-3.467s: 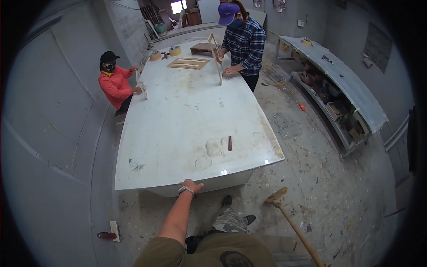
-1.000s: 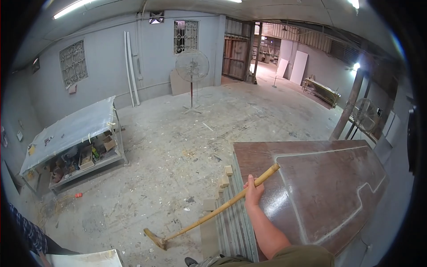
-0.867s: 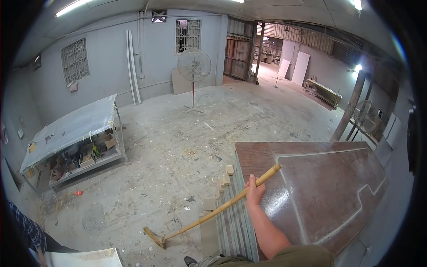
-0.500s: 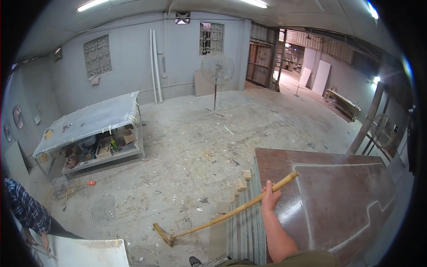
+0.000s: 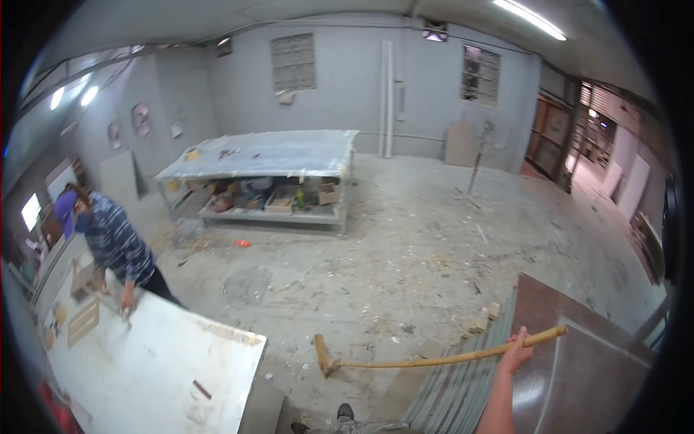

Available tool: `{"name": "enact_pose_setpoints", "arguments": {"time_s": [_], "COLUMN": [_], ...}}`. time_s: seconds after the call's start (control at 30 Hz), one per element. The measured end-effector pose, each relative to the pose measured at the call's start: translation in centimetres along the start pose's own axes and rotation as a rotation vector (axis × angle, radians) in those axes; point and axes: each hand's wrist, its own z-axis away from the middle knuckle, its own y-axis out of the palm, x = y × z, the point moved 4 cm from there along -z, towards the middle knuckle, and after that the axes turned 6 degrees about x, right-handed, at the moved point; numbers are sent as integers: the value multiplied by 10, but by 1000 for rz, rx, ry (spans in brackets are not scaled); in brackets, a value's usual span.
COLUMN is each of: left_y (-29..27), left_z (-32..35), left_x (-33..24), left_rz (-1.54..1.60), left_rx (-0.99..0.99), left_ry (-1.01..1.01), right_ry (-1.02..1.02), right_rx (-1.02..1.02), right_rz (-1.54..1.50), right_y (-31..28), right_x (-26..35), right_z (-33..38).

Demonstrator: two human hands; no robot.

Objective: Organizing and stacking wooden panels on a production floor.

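Note:
My right hand [image 5: 515, 350] is closed round the upper end of a long bamboo-handled tool [image 5: 434, 359]. The yellowish handle runs almost level to the left, ending in a short crosswise tan head [image 5: 323, 356] over the floor near my feet. I cannot tell exactly what kind of tool it is. Beneath my right forearm lies a stack of panels [image 5: 459, 380] with grey-green edges and a glossy brown top [image 5: 543, 376] marked by pale lines. My left hand is out of view.
At left, a person [image 5: 119, 231] in a plaid shirt leans over a white-topped table [image 5: 173, 354] with a wooden frame [image 5: 84, 323] on it. A plastic-covered workbench [image 5: 267, 155] stands farther back, a stand fan [image 5: 473, 163] to its right. Small wood blocks [image 5: 483, 318] sit by the panels.
The view has swung left, bringing the person and more of the white table in. My right hand keeps its hold; the tool now lies nearer level.

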Motion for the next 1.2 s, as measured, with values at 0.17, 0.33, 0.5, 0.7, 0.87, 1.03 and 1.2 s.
{"name": "enact_pose_setpoints", "arguments": {"time_s": [0.17, 0.33, 0.5, 0.7, 0.87, 1.03, 1.2], "left_y": [-8, -6, -13, -14, -12, -16, -13], "left_z": [66, 62, 103, 92, 101, 110, 108], "left_x": [-1, -4, -13, -3, -2, -6, -2], "left_rz": [365, 296, 292, 322, 333, 298, 306], "left_rx": [-353, -326, -341, -347, -309, -311, -320], "left_ry": [87, -1, -33, -53, -40, -1, -43], "right_ry": [27, -247, 32, -9, -377, 55, -382], "right_rx": [-5, 385, 84, 17, 637, 39, 635], "right_rz": [286, -50, 467, 542, -342, 762, -147], "right_y": [-22, -18, 12, 4, -16, 11, -5], "right_x": [-23, 45, 98, 79, 62, 117, 105], "right_z": [-29, 18, 58, 44, 32, 69, 68]}}
